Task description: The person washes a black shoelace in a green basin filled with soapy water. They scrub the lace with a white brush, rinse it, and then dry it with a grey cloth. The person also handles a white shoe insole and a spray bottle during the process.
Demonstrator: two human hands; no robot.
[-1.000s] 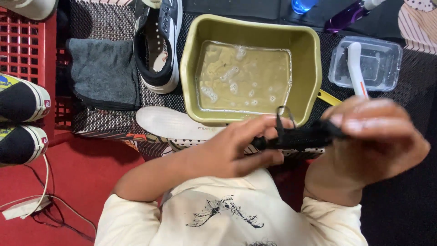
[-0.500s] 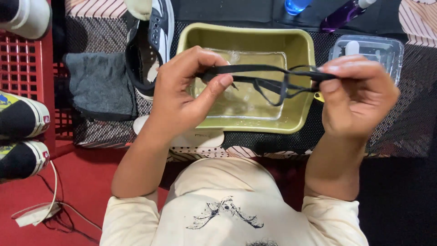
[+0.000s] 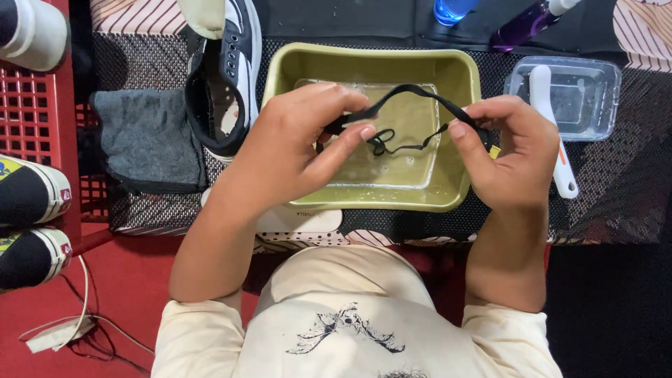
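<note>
Both hands pinch the black shoelace (image 3: 420, 98) taut above the green tub (image 3: 371, 63); left hand (image 3: 294, 150), right hand (image 3: 514, 157); I'd keep it stretched over the tub so drips land inside.

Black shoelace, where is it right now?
In the head view, the shoelace is stretched between the left hand and right hand, above the green tub.

Grey cloth (image 3: 143, 136); clear tub (image 3: 595, 87) with white brush (image 3: 549, 119); red crate (image 3: 31, 119).
</note>
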